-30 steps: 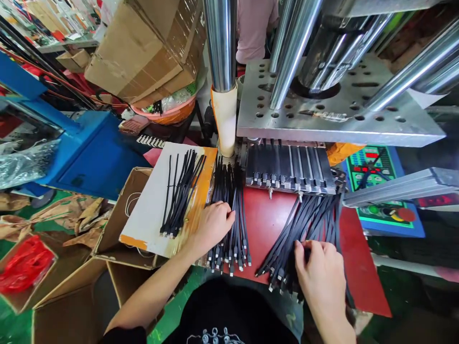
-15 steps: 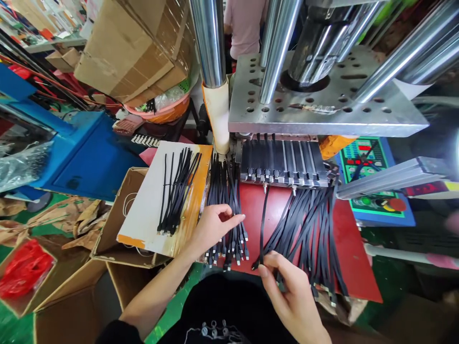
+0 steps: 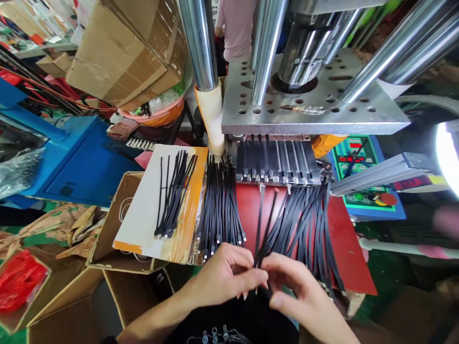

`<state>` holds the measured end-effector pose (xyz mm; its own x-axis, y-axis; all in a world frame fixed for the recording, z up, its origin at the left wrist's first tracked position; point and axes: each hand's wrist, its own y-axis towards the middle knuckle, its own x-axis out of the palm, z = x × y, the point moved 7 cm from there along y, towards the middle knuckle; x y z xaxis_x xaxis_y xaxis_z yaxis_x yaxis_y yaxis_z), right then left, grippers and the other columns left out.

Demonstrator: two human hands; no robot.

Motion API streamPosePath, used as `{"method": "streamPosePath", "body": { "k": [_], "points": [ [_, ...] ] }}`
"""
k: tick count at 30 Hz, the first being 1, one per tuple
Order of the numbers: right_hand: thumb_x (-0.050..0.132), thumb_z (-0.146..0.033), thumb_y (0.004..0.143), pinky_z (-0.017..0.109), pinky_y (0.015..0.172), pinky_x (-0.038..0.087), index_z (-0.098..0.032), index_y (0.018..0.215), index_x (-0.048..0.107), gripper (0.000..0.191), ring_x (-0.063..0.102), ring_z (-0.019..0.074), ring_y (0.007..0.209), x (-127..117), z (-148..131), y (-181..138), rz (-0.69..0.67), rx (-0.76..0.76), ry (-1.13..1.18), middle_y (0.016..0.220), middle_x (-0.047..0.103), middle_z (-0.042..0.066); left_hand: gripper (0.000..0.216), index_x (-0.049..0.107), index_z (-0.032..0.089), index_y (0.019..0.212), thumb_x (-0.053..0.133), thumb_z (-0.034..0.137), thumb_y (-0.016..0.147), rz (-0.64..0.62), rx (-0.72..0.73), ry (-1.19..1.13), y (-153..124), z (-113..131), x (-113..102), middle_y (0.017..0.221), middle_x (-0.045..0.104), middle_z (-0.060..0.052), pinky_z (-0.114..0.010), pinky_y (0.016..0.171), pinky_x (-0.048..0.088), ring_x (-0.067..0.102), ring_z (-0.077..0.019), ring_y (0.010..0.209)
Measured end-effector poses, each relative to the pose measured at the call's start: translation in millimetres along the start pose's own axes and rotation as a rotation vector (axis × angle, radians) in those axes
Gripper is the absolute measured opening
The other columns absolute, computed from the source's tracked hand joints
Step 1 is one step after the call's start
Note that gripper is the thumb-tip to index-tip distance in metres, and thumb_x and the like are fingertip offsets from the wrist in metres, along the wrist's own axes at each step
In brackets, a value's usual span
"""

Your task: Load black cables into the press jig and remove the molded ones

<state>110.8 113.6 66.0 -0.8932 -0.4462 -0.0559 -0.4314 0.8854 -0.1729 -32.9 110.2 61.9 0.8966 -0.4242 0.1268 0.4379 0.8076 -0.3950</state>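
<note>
My left hand pinches a flat black cable near its lower end, close to my body. Right beside it, my right hand has its fingers curled at a second black cable; its grip is partly hidden. Both strands point up toward the metal press and blur slightly. Behind the hands, a slotted metal mould has black cables lying in its left slots, while several right slots show bare metal. A cable bunch lies left of the hands, and a larger bunch fans out to the right.
Above the mould hangs a thick drilled steel plate with steel columns. More cables lie on a white board. A control panel stands right, cardboard boxes lower left. A person stands behind the press.
My left hand has moved down and right from the left bunch to meet my right hand. Two raised cable strands now show between the hands, where one hung before. The view has shifted slightly.
</note>
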Motion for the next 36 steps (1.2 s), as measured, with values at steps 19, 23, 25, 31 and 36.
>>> {"method": "streamPosePath", "body": {
  "k": [19, 23, 25, 31, 36],
  "points": [
    [0.064, -0.038, 0.109, 0.024, 0.052, 0.043, -0.021, 0.068, 0.064, 0.045, 0.048, 0.0121, 0.054, -15.8, -15.4, 3.9, 0.351, -0.238, -0.152, 0.066, 0.057, -0.001, 0.051, 0.080, 0.015, 0.084, 0.087, 0.065, 0.088, -0.046, 0.205, -0.088, 45.3, 66.7, -9.0, 0.087, 0.068, -0.004, -0.026, 0.063, 0.050, 0.061, -0.0122, 0.068],
    [0.066, -0.036, 0.109, 0.022, 0.055, 0.047, -0.021, 0.073, 0.072, 0.040, 0.056, 0.0128, 0.058, -15.6, -24.2, 3.9, 0.325, -0.257, -0.165, 0.069, 0.064, 0.000, 0.053, 0.074, 0.014, 0.079, 0.096, 0.063, 0.079, -0.094, 0.163, -0.194, 48.0, 63.3, -7.5, 0.082, 0.064, -0.001, -0.024, 0.060, 0.050, 0.060, -0.0099, 0.064],
    [0.066, -0.036, 0.109, 0.021, 0.056, 0.048, -0.022, 0.072, 0.073, 0.040, 0.060, 0.0133, 0.060, -15.0, -30.3, 3.9, 0.323, -0.279, -0.168, 0.069, 0.065, 0.000, 0.054, 0.073, 0.015, 0.078, 0.100, 0.061, 0.074, -0.140, 0.143, -0.218, 51.4, 63.3, -7.7, 0.079, 0.063, 0.000, -0.023, 0.059, 0.049, 0.060, -0.0092, 0.063],
    [0.066, -0.047, 0.109, 0.023, 0.050, 0.042, -0.023, 0.070, 0.074, 0.047, 0.054, 0.0133, 0.055, -13.8, -36.8, 6.1, 0.302, -0.278, -0.130, 0.062, 0.061, 0.000, 0.056, 0.082, 0.016, 0.090, 0.100, 0.066, 0.071, -0.366, 0.032, -0.253, 62.9, 60.2, 0.4, 0.078, 0.065, 0.000, -0.022, 0.048, 0.047, 0.060, -0.0087, 0.053],
    [0.065, -0.049, 0.109, 0.026, 0.046, 0.036, -0.021, 0.069, 0.072, 0.049, 0.045, 0.0134, 0.052, -14.8, -28.3, 6.1, 0.334, -0.240, -0.118, 0.062, 0.053, 0.000, 0.057, 0.081, 0.016, 0.074, 0.102, 0.068, 0.064, -0.304, 0.161, -0.193, 70.8, 72.1, -0.4, 0.082, 0.067, -0.003, -0.024, 0.053, 0.046, 0.058, -0.0101, 0.062]
  ]
}}
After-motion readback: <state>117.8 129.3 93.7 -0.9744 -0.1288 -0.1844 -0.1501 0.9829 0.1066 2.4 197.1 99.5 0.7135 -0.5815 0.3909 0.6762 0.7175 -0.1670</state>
